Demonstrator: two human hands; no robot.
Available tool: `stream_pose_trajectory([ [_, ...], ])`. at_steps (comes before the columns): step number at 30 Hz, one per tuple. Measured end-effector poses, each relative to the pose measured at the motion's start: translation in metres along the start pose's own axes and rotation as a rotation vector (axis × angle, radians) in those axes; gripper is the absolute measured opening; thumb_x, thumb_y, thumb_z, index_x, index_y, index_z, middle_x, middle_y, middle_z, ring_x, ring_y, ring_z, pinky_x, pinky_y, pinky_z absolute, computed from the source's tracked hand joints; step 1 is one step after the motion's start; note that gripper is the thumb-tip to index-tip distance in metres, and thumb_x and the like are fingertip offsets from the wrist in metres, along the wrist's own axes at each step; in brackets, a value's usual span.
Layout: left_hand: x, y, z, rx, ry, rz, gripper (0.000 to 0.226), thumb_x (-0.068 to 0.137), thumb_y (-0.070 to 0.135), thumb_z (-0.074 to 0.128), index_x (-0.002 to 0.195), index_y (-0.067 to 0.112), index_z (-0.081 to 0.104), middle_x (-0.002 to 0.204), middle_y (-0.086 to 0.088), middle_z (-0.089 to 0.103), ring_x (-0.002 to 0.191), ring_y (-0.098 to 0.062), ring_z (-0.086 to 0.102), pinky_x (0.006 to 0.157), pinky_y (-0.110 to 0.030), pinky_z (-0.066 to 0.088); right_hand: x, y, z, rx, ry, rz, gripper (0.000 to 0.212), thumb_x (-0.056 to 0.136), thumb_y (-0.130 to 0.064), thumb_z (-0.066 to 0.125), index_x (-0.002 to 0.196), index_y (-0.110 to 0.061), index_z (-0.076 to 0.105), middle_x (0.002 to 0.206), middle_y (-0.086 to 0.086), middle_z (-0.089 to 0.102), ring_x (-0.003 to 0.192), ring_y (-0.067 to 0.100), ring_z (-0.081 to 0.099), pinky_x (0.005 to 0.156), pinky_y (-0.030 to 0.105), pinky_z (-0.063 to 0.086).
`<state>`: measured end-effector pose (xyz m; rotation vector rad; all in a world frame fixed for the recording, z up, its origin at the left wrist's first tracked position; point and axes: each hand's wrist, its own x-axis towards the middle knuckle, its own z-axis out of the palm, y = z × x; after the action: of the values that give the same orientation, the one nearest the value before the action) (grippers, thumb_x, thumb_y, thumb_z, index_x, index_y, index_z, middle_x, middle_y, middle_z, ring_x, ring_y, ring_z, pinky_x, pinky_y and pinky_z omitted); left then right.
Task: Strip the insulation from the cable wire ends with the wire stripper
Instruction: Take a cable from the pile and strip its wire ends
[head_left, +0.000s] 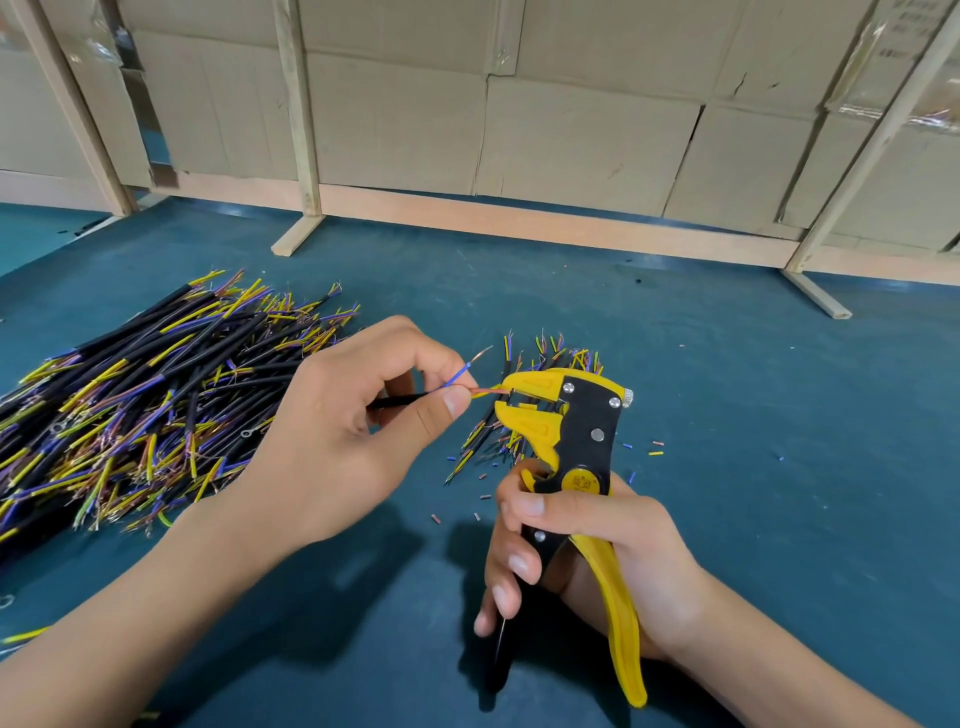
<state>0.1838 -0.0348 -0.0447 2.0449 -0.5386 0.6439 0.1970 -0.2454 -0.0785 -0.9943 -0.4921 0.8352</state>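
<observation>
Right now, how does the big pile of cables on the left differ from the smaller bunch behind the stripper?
The big pile spreads wide across the mat's left side; the smaller bunch is compact, partly hidden behind the wire stripper. The big pile's cables lie flat at a slant; the smaller bunch's ends fan outward. Small cut bits of insulation dot the mat around the smaller bunch, not the big pile. Both hold black cables with yellow and blue wire ends.

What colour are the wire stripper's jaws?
Yellow, on the black-bodied wire stripper; head view shows it.
</observation>
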Motion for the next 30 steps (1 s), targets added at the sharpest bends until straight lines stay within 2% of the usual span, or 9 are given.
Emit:
stream_pose_trajectory([
  [4, 0.0001, -0.0016, 0.0000, -0.022, -0.053, -0.017, 0.007, 0.091, 0.015, 0.063, 0.085, 0.013, 0.066, 0.078, 0.004, 0.054, 0.064, -0.023, 0.045, 0.060, -0.024, 0.036, -0.0002, -0.0003, -0.0008, 0.002, -0.010, 0.004, 0.016, 0.092, -0.013, 0.060, 0.079, -0.004, 0.054, 0.066, 0.012, 0.050, 0.062, 0.030, 0.059, 0.075, 0.052, 0.055],
  [10, -0.0019, -0.0048, 0.0043, 0.112, -0.001, 0.048, 0.008, 0.095, 0.021, 0.062, 0.089, 0.017, 0.066, 0.084, 0.007, 0.057, 0.069, -0.021, 0.052, 0.057, -0.036, 0.043, 0.0004, -0.0002, -0.0011, -0.005, -0.013, -0.006, 0.017, 0.093, -0.010, 0.059, 0.079, -0.004, 0.054, 0.065, 0.013, 0.050, 0.061, 0.030, 0.059, 0.075, 0.053, 0.055],
  [14, -0.0016, -0.0062, 0.0041, 0.237, 0.033, 0.111, 0.008, 0.096, 0.024, 0.063, 0.093, 0.017, 0.067, 0.090, 0.014, 0.056, 0.074, -0.009, 0.054, 0.061, -0.032, 0.042, 0.0002, -0.0005, -0.0006, -0.007, -0.014, -0.008, 0.017, 0.092, -0.010, 0.059, 0.078, -0.004, 0.054, 0.065, 0.012, 0.050, 0.061, 0.030, 0.059, 0.073, 0.052, 0.055],
  [17, -0.0016, -0.0058, 0.0035, 0.288, 0.036, 0.150, 0.010, 0.097, 0.025, 0.063, 0.095, 0.016, 0.068, 0.092, 0.012, 0.057, 0.072, -0.014, 0.055, 0.057, -0.039, 0.044, 0.0007, -0.0006, 0.0001, -0.012, -0.007, 0.000, 0.017, 0.092, -0.011, 0.060, 0.076, -0.005, 0.056, 0.064, 0.012, 0.050, 0.060, 0.030, 0.058, 0.073, 0.052, 0.055],
  [23, -0.0016, 0.0008, 0.0033, 0.365, 0.030, 0.202, 0.011, 0.096, 0.022, 0.064, 0.096, 0.013, 0.070, 0.092, 0.007, 0.060, 0.070, 0.012, 0.045, 0.048, -0.030, 0.039, 0.0002, -0.0020, 0.0017, 0.007, 0.006, 0.018, 0.016, 0.091, -0.012, 0.061, 0.079, -0.004, 0.055, 0.062, 0.012, 0.049, 0.058, 0.030, 0.059, 0.072, 0.052, 0.056],
  [26, -0.0013, 0.0013, 0.0033, 0.365, 0.034, 0.215, 0.012, 0.097, 0.022, 0.064, 0.096, 0.012, 0.071, 0.093, 0.005, 0.061, 0.072, 0.013, 0.046, 0.050, -0.027, 0.038, 0.0001, -0.0019, 0.0034, 0.012, 0.017, 0.012, 0.018, 0.090, -0.013, 0.062, 0.078, -0.004, 0.054, 0.060, 0.012, 0.049, 0.055, 0.029, 0.058, 0.069, 0.050, 0.056],
  [30, -0.0019, -0.0007, 0.0039, 0.359, 0.038, 0.228, 0.012, 0.097, 0.021, 0.064, 0.098, 0.012, 0.071, 0.094, 0.006, 0.062, 0.072, 0.011, 0.046, 0.049, -0.035, 0.042, 0.0004, -0.0017, 0.0039, 0.006, 0.031, 0.007, 0.020, 0.089, -0.015, 0.063, 0.075, -0.004, 0.052, 0.056, 0.011, 0.047, 0.052, 0.028, 0.057, 0.065, 0.047, 0.056],
])
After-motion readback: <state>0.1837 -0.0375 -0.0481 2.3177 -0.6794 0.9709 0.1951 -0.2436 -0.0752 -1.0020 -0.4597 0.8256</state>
